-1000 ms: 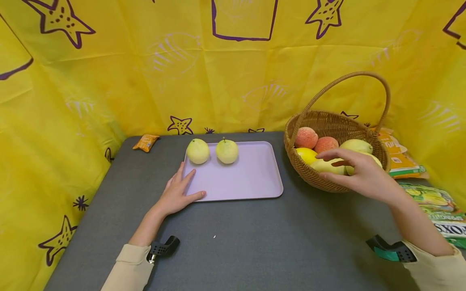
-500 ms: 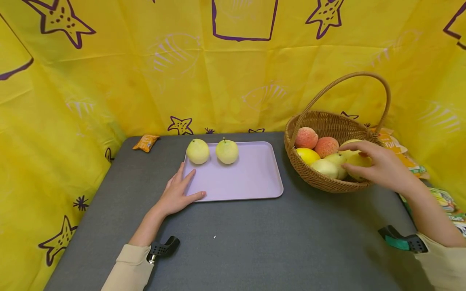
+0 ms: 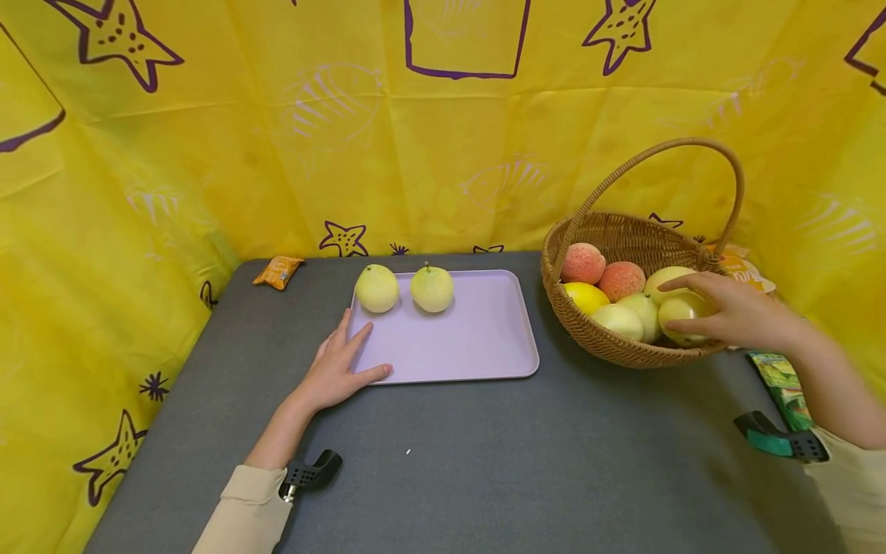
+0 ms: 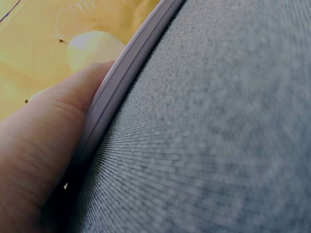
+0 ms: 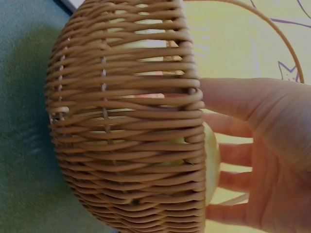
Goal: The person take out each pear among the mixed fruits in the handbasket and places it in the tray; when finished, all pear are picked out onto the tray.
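In the head view, my left hand (image 3: pixel 337 365) rests with fingers spread on the left end of a lilac tray (image 3: pixel 477 338). In the left wrist view, its thumb (image 4: pixel 80 90) lies along the tray's rim. Two pears, the left one (image 3: pixel 377 288) and the right one (image 3: pixel 432 289), sit at the tray's back left. My right hand (image 3: pixel 747 312) reaches over the right side of a wicker basket (image 3: pixel 609 350), thumb and fingers spread about a pale pear (image 3: pixel 681 309). The right wrist view shows its fingers (image 5: pixel 235 154) behind that pear, partly hidden by it.
Two peaches, one of them (image 3: pixel 584 263) farther left, a lemon (image 3: pixel 586 297) and several pears fill the basket. Its tall handle (image 3: pixel 681 142) arches above. An orange packet (image 3: pixel 278 271) lies at the back left; a green bag (image 3: pixel 782 381) is beyond the table's right side.
My right hand has moved right across the basket, from over the front pears to the pear at the right end. The left hand and the tray have stayed put.
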Demonstrator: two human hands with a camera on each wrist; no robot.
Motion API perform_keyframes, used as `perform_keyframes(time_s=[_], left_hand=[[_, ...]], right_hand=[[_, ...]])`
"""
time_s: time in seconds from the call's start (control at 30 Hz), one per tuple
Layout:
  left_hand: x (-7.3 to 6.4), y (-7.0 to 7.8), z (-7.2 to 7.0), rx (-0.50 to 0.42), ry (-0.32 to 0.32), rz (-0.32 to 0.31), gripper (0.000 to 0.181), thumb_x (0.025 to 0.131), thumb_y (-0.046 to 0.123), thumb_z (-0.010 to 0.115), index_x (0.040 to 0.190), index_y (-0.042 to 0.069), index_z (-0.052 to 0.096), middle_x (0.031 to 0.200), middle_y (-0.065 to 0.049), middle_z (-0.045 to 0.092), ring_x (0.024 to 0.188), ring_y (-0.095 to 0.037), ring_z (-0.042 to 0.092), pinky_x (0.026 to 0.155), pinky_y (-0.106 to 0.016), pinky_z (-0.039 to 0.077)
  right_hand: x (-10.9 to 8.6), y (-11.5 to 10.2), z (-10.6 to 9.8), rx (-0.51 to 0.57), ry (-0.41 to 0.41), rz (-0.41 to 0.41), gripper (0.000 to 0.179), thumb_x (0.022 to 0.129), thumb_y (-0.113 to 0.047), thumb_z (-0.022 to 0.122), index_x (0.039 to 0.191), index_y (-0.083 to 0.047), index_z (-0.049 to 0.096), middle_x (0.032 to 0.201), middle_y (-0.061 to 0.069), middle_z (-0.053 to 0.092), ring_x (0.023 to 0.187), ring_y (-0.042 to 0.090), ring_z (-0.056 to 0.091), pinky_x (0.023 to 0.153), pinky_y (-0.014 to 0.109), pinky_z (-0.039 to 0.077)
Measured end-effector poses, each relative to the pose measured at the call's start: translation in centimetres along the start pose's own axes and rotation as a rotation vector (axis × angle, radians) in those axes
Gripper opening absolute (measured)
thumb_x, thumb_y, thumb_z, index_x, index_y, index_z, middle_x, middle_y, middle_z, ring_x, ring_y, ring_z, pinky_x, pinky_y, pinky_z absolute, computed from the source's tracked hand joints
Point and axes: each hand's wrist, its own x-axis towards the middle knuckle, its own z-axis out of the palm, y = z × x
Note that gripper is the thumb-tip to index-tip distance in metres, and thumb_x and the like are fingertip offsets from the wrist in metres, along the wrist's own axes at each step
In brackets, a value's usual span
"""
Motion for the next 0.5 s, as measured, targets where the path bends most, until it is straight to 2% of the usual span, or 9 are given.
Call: perform_keyframes(time_s=[0.1, 0.2, 0.5], left_hand=[[-0.01, -0.02, -0.01, 0.002, 0.000, 0.001, 0.093, 0.085, 0.059, 0.065, 0.153, 0.006, 0.030, 0.161, -0.021, -0.007, 0.141, -0.052, 0.008, 0.107, -0.069, 0.009], [-0.02, -0.03, -0.04, 0.001, 0.000, 0.003, 0.093, 0.085, 0.059, 0.065, 0.153, 0.006, 0.030, 0.161, -0.021, -0.007, 0.141, -0.053, 0.009, 0.107, -0.069, 0.009], [0.05, -0.04, -0.05, -0.004, 0.002, 0.008, 0.093, 0.085, 0.059, 0.065, 0.153, 0.006, 0.030, 0.161, -0.021, -0.007, 0.141, -0.052, 0.008, 0.108, -0.068, 0.008]], right_hand=[[-0.02, 0.29, -0.20, -0.025, -0.033, -0.014, 0.051, 0.080, -0.018, 0.081, 0.125, -0.003, 0.062, 0.122, 0.022, 0.059, 0.109, 0.035, 0.054, 0.078, 0.028, 0.040], [0.04, 0.40, -0.41, -0.033, -0.062, -0.024, 0.053, 0.079, -0.018, 0.082, 0.125, -0.002, 0.061, 0.122, 0.021, 0.060, 0.107, 0.032, 0.054, 0.077, 0.025, 0.040], [0.47, 0.50, -0.78, -0.092, -0.139, -0.030, 0.064, 0.072, -0.027, 0.086, 0.125, -0.002, 0.061, 0.121, 0.018, 0.061, 0.103, 0.029, 0.056, 0.076, 0.035, 0.044]])
